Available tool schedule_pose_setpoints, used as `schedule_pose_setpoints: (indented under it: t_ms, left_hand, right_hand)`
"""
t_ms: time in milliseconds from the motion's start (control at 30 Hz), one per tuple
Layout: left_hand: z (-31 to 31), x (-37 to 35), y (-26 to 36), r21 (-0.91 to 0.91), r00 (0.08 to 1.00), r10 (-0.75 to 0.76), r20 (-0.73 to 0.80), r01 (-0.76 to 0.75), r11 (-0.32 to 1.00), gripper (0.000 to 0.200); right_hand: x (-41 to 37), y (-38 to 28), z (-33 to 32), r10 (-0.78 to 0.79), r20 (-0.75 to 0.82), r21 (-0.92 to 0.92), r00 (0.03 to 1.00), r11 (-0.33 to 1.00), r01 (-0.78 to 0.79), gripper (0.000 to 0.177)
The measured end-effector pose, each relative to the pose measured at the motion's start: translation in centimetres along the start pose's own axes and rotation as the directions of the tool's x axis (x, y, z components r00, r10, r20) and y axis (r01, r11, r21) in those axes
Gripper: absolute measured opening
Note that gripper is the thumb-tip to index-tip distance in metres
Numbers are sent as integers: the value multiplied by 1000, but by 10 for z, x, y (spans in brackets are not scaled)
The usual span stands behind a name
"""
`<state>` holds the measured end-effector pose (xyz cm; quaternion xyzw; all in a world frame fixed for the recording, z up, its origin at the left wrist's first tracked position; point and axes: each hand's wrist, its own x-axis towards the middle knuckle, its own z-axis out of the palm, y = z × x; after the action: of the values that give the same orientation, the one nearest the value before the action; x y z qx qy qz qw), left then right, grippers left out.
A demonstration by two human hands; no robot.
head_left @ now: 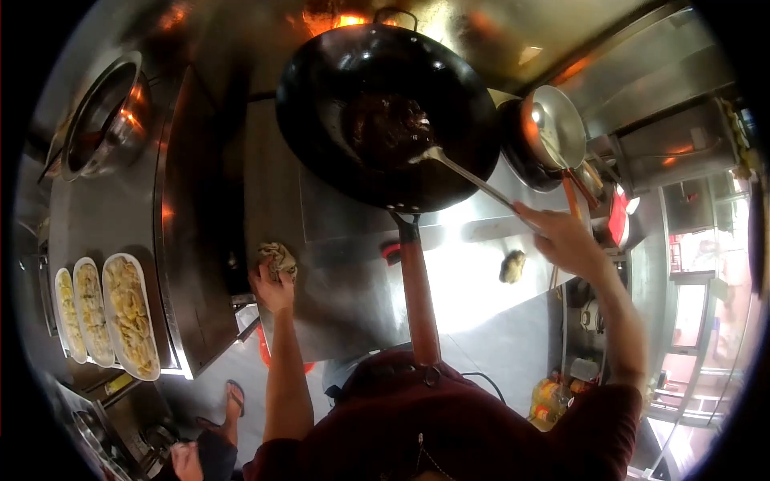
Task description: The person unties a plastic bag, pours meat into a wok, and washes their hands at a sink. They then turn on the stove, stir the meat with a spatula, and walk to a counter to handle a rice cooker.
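Item: black round steel wok [469,120], holding dark glossy food [377,136]; we judge the step in hand to be working that food. Item: long-handled metal ladle [473,178], its head at the food, our right hand [565,240] closed round the handle. Item: crumpled beige cloth [278,258], our left hand [274,290] closed on it. Any further stroke calls for our keeping the ladle's head low inside the wok.
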<state>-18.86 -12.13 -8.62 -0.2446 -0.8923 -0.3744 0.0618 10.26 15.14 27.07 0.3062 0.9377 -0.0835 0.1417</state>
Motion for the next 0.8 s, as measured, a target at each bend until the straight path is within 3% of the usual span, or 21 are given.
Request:
schedule_pose_setpoints:
  t_ms: [67,167,200,267,300,400,433,533,567,667,767,800]
  left_hand:
    - [0,2,0,-7,999,29,-17,-29,1000,35]
    - [-1,4,1,-5,997,69,-39,-69,998,35]
    - [0,4,1,10,996,73,-45,-73,997,35]
    - [-1,2,0,14,997,59,-43,-59,998,35]
    - [-1,2,1,0,999,41,-32,-41,999,34]
    - [-2,1,4,-8,999,34,-17,-34,999,34]
    - [-2,2,4,-4,999,42,-20,-42,999,34]
    - [0,1,-1,49,999,-15,30,14,999,37]
    - [1,2,-2,42,1000,1,19,-1,999,37]
    - [1,1,-3,20,1000,15,-5,-15,1000,38]
    - [-1,-1,0,6,1000,-19,17,18,1000,38]
    - [-1,-1,-1,12,999,-38,33,37,999,38]
  right_hand:
    - [17,1,14,88,18,24,996,996,-88,55]
    - [36,19,13,-3,-42,88,999,996,7,54]
    - [35,13,-4,18,-33,217,999,976,-11,53]
    - [34,14,-18,48,0,254,999,966,-46,57]
    - [33,7,-24,106,20,211,994,971,-108,56]
    - [39,-9,-16,99,20,164,995,981,-101,53]
    - [50,0,6,-76,-102,85,992,993,85,53]
    - [65,4,14,-36,-66,102,997,994,43,52]
    - [67,5,3,29,-11,349,1000,937,-23,50]
    - [61,10,-22,113,-4,488,994,868,-97,52]
    - [71,21,-2,-145,-268,279,952,935,221,53]
    - [75,1,-8,56,-30,255,998,966,-46,54]
